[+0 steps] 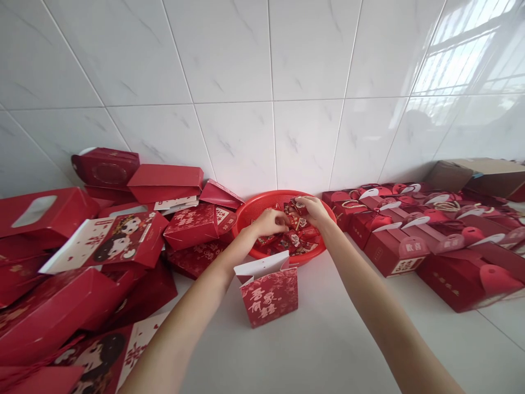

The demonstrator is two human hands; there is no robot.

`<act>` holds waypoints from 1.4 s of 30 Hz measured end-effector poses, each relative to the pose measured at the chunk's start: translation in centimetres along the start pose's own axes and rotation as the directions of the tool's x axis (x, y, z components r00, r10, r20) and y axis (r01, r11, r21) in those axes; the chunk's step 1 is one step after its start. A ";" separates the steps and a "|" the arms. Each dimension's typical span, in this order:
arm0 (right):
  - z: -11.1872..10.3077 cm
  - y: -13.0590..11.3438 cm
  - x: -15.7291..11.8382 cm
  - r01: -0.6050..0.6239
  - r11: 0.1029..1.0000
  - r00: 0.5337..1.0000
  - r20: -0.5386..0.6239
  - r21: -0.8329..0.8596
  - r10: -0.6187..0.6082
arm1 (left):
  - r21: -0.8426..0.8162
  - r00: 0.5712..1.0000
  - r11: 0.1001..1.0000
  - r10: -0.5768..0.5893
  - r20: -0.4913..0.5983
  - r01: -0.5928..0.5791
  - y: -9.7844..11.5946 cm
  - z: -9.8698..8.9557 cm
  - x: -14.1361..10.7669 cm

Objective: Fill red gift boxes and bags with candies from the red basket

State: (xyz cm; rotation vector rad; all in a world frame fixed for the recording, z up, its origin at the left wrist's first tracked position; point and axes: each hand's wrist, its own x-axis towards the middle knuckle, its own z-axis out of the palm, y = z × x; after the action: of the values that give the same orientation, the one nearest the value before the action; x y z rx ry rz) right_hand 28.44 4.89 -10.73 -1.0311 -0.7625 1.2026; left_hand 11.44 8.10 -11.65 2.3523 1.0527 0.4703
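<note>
A round red plastic basket [241,219] stands against the tiled wall, holding several small red wrapped sweets [294,238]. Both hands reach into it. My left hand [270,223] is over the left half, its fingers curled together among the wrappers; whatever they pinch is hidden. At the right side of the basket, my right hand [314,210] has its fingers closed at a red wrapped sweet [301,206]. In front of the basket, between my forearms, a red paper gift box [270,300] with white lettering stands upright, its top flaps raised. Neither hand touches it.
Unfilled-looking red gift boxes [135,235] lie in a loose pile on the left, several overlapping. On the right, closed red handled boxes [396,249] stand in close rows. A brown cardboard carton [484,172] sits behind them. White tiles [233,137] rise directly behind the basket.
</note>
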 end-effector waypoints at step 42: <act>-0.1 0.3 0.1 0.017 1.000 1.000 -0.020 0.008 -0.017 | 0.285 0.988 0.956 -0.103 0.117 0.066 0.0 1.0 0.4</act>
State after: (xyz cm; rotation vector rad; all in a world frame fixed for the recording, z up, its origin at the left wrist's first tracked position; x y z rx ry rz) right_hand 28.45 4.93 -11.07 -1.0260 -0.7490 1.1788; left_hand 12.17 8.08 -12.47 2.5288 1.2196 0.1385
